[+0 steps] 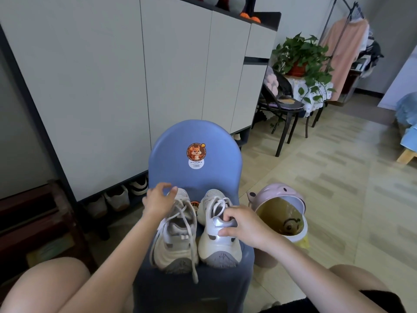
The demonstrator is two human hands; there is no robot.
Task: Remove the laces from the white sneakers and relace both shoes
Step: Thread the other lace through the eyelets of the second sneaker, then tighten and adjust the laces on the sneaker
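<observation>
Two white sneakers stand side by side on the seat of a small blue chair point(195, 136), heels toward me. The left sneaker point(174, 240) has loose white laces point(189, 236); one end hangs down over the heel. My left hand point(158, 198) hovers at that shoe's toe, fingers spread and curled, touching the lace area. The right sneaker point(217, 240) keeps its laces threaded. My right hand point(240, 224) grips that shoe's silver heel collar, thumb outside and fingers inside the opening.
A pink bin point(279, 213) with an open lid stands right of the chair. A white cabinet point(112, 86) with shoes underneath rises behind it. A black chair point(282, 105) and a potted plant point(302, 57) sit farther right. My knees frame the bottom corners.
</observation>
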